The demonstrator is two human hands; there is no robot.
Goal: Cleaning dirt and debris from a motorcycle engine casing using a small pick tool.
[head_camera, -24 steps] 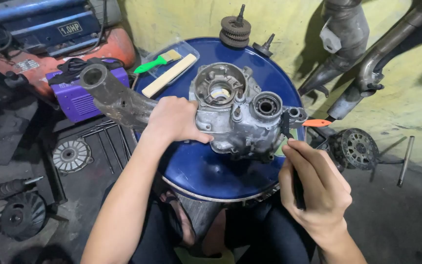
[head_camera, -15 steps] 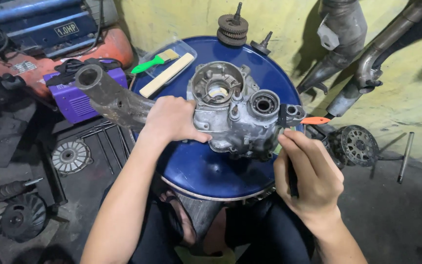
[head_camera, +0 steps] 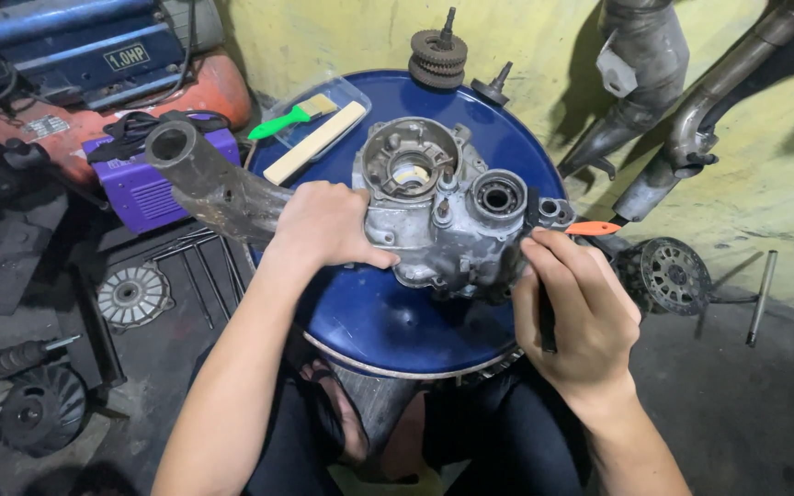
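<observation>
Since the earlier frames your right hand [head_camera: 576, 312] has come up from beside the drum [head_camera: 388, 321] to the casing [head_camera: 448, 216]; your left hand [head_camera: 323, 225] has barely shifted.

Head view: you work on the blue lid of an upturned drum, set against a stained yellow wall [head_camera: 526, 46]. On the far rim lie a gear stack [head_camera: 438, 55] and, in a clear tray [head_camera: 319, 115], a green-handled brush [head_camera: 291, 115] beside a pale wooden stick [head_camera: 314, 142]. Left of the drum, on the dark floor, sit a purple box [head_camera: 144, 188], an orange compressor [head_camera: 94, 92] and a few finned round parts. Exhaust pipes [head_camera: 682, 119] lean on the wall to the right, with a sprocket-like disc [head_camera: 673, 276] below them.

Your left arm reaches in from below, palm down, fingers curled over the casing's left side where a dark arm [head_camera: 204, 179] juts out toward the purple box. Your right hand comes in from lower right, fingers closed narrowly round a thin black tool [head_camera: 544, 317] (its working end is hidden, so what kind it is you cannot tell).

The casing lies in the middle of the lid, its round openings facing up, between your two hands; your right fingertips [head_camera: 539, 253] touch its near right edge. An orange-handled tool [head_camera: 595, 227] lies just beyond them at the rim.
</observation>
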